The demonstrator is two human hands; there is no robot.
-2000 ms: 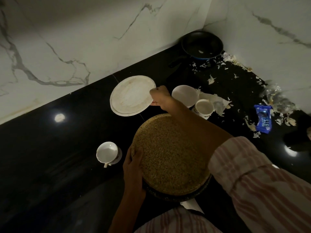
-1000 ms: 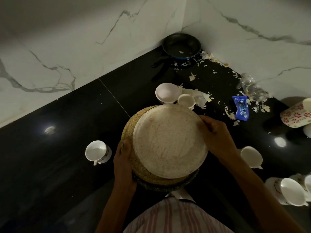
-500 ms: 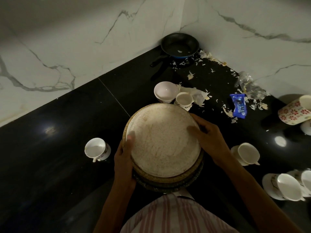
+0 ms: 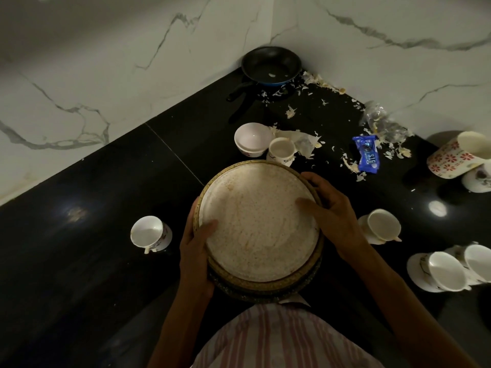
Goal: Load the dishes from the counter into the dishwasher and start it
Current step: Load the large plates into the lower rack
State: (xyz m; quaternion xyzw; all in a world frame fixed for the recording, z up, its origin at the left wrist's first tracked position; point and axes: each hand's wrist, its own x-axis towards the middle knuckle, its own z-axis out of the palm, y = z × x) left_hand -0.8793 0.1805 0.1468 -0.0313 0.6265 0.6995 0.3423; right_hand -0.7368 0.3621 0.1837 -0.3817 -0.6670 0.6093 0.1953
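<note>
A stack of plates (image 4: 255,224) sits in front of my chest over the black counter (image 4: 79,261), a speckled white plate on top, a gold-rimmed plate and a dark one under it. My left hand (image 4: 195,251) grips the stack's left edge, thumb on the white plate. My right hand (image 4: 328,216) grips the right edge, thumb on top. A white bowl (image 4: 252,139) and a small cup (image 4: 282,150) stand just beyond the stack. A cup on a saucer (image 4: 148,233) lies left. More cups (image 4: 382,227) (image 4: 449,270) lie right.
A black frying pan (image 4: 271,65) sits in the far corner against the marble walls. Peel scraps (image 4: 313,83), a crumpled clear bag (image 4: 380,120) and a blue biscuit packet (image 4: 368,154) litter the right side. A flowered mug (image 4: 459,155) lies tipped at the right edge.
My right hand took the white plate from the back of the counter and set it on the gold plate. Both hands now grip the stack's sides.
</note>
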